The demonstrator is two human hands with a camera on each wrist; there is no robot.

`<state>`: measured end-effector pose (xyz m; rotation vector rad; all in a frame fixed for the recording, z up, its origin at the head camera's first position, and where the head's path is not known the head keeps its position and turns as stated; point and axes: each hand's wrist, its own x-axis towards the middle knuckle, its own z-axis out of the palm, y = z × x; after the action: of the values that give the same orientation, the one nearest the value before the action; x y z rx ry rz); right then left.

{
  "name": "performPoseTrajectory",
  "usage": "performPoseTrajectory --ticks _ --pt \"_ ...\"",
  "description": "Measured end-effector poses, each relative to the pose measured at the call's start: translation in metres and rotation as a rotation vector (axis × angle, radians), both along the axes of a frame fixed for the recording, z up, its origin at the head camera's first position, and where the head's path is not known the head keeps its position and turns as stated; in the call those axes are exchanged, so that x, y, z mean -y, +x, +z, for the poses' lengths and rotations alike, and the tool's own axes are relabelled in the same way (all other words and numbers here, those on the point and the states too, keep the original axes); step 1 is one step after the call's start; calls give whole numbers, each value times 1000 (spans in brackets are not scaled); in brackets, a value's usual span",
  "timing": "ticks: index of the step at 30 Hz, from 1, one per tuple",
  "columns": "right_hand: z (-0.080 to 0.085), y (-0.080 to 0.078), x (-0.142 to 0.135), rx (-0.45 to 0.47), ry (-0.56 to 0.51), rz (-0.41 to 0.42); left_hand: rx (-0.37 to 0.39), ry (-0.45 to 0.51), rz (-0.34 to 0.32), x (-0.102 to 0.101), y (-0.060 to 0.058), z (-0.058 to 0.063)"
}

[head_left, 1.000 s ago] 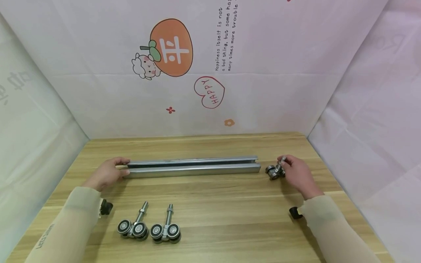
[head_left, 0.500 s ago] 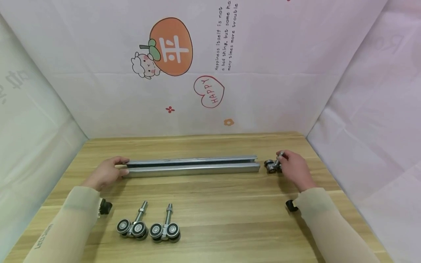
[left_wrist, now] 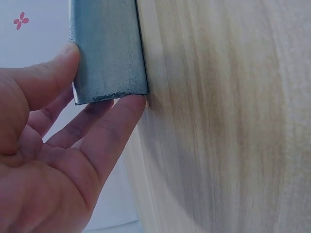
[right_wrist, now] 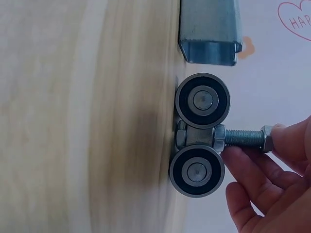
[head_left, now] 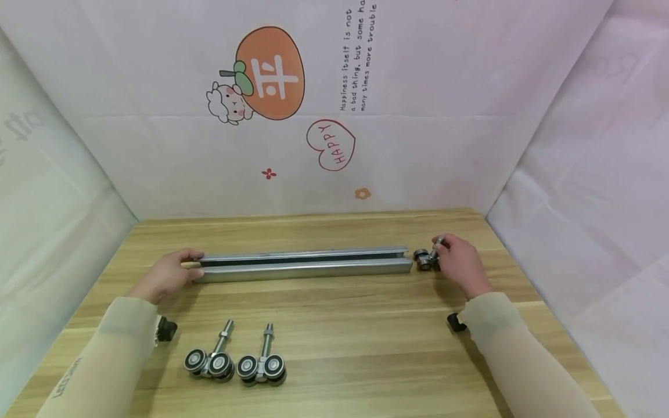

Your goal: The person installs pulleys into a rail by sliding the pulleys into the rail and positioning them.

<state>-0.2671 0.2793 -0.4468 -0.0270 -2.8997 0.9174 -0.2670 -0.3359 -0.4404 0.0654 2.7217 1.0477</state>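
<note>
Both hands are working well apart, one at each end of a long, silver-grey metal channel with a slot along its top [head_left: 308,271], which is lying lengthwise across the wood-grain desk [head_left: 366,331]. The left hand [head_left: 164,276] is pinching the channel's far left end between thumb and fingers; the right hand [head_left: 462,264] is pinching the upright threaded metal bolt [right_wrist: 243,138] of a steel roller trolley with round dark-faced wheels [right_wrist: 197,171]. That trolley is sitting just beside the channel's right end, apart from it, its wheels facing the hollow mouth. Judgement: the step in hand is looking like an alignment for feeding the wheels inside. Doing it well is probably requiring a vertical bolt centred on the slot, wheels running square to the walls, and a gentle push while the left hand is bracing against it; a tilted bolt is likely risking a jam on the rim. Materials: the channel is showing a dull, smooth sheet-metal face with a rough, dark-speckled cut edge at the left; the bolt is carrying fine threads and hexagonal nuts; the wheels are presenting bright rims around black rings. Two matching trolleys, a left one [head_left: 209,364] and a right one [head_left: 262,368], are lying nearer the person, bolts pointing away.
</note>
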Motion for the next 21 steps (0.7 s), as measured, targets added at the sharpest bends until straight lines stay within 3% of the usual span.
performPoseTrajectory --ticks 10,21 --pt "0 -6 17 -4 44 17 22 11 6 1 -1 0" --pt "2 -8 23 -3 11 28 13 22 8 1 -2 -1"
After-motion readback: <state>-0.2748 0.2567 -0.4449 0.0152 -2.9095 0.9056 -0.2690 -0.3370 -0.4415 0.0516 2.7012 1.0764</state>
